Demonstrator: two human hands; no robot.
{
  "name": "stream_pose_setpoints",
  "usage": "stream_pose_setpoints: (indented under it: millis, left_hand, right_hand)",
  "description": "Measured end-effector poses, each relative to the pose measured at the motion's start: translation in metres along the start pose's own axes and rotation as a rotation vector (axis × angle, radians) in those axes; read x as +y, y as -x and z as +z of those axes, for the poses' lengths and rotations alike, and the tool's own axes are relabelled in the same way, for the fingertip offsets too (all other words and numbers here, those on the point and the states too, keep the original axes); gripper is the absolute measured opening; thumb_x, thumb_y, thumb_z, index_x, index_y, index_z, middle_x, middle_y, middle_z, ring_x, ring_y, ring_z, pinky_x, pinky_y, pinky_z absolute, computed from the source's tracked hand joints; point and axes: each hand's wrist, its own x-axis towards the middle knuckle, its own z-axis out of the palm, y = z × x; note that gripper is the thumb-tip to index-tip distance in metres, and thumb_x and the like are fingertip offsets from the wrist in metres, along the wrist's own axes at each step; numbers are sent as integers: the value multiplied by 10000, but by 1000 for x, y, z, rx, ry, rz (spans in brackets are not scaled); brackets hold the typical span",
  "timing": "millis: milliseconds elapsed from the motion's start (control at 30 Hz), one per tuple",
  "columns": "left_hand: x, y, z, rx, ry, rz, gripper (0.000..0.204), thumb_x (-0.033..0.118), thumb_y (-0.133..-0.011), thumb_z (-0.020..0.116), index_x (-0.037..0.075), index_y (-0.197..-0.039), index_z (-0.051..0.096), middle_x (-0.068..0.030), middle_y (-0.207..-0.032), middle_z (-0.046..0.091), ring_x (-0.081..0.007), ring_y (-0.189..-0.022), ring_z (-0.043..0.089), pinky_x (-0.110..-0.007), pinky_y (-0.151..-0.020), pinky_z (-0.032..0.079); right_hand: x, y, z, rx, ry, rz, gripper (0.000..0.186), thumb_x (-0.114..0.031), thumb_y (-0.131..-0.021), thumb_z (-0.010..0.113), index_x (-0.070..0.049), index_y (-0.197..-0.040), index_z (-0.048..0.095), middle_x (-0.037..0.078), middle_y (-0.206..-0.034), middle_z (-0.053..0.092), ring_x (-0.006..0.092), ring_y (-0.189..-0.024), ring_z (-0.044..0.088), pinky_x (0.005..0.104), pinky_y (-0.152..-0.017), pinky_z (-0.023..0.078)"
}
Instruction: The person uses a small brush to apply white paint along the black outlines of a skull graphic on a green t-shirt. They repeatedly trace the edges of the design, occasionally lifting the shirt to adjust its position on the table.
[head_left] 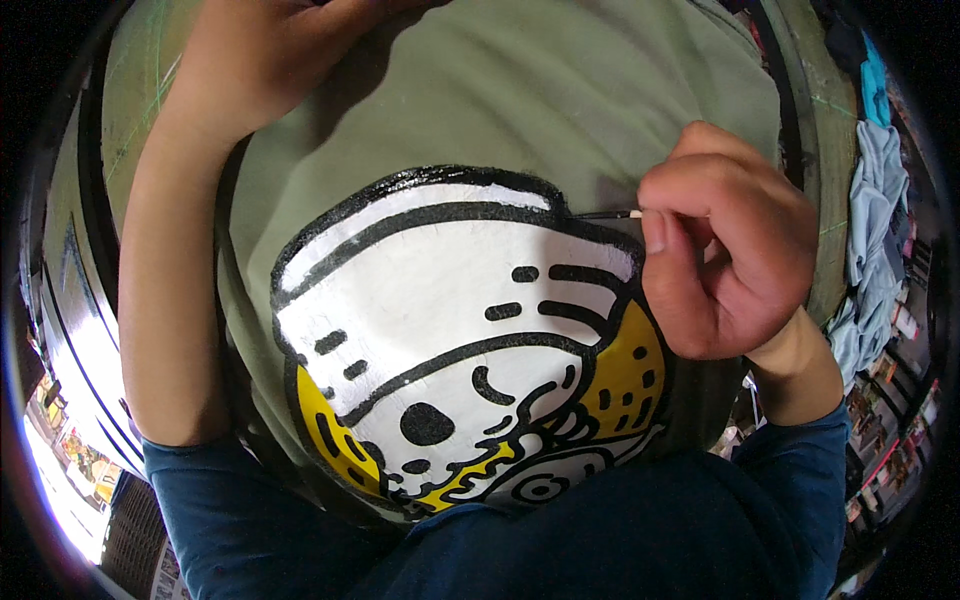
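In my right hand (735, 245) a thin paintbrush (605, 214) is pinched between thumb and forefinger. Its dark tip meets the black outline at the upper right of a painted picture (430, 285) on olive-green fabric (560, 90). White, yellow and black make up this cartoon figure with a cap-like top. Along the upper edge, the black line shines as if wet. My left hand (290, 45) rests at the far left of the fabric, thumb stretched to the right; its other fingers are cut off by the frame's top. The picture's lower end is hidden behind my body.
A greenish board (830, 130) with a dark rim lies under and around the fabric. Light blue cloth (872, 230) hangs at the right, with small mixed items below it. A bright patch shows at the lower left beside a dark grille (135, 525).
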Motion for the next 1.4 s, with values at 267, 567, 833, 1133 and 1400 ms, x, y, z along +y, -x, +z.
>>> stream_pose_setpoints:
  millis: [267,567,833,1133,1400]
  left_hand:
    - [1,-2,0,11,69,-24,229,108,-763,774,55,-974,702,-43,-844,579,-159,-831,523,-287,-753,419]
    - [-7,-3,-10,41,210,-14,246,128,-783,761,71,-1014,698,0,-890,581,-96,-711,529,-230,-627,416]
    - [-1,2,-70,302,494,-326,266,152,-894,655,68,-1146,655,-17,-1000,671,-98,-913,612,-226,-719,448]
    - [130,150,-142,567,142,-583,384,237,-912,616,61,-1251,578,-27,-1162,611,-103,-921,596,-233,-766,421]
    - [275,378,-24,1312,-15,-1164,397,296,-931,585,28,-1224,581,-26,-1051,609,-108,-845,551,-227,-707,425]
  right_hand:
    - [0,5,-3,105,-124,117,77,58,-800,500,29,-844,557,46,-669,472,86,-526,369,226,-465,279]
    - [0,4,2,281,-307,204,21,-1,-848,584,-12,-862,596,65,-684,519,110,-518,423,244,-476,324]
    - [4,9,1,305,-307,236,56,-60,-872,576,-8,-879,596,85,-713,573,135,-562,499,262,-524,386]
    - [18,6,20,359,-492,237,137,-126,-894,603,7,-913,625,14,-630,563,43,-566,480,238,-517,400]
    - [31,-7,15,243,-909,382,150,-146,-910,590,0,-915,624,-12,-693,578,64,-584,476,248,-531,400]
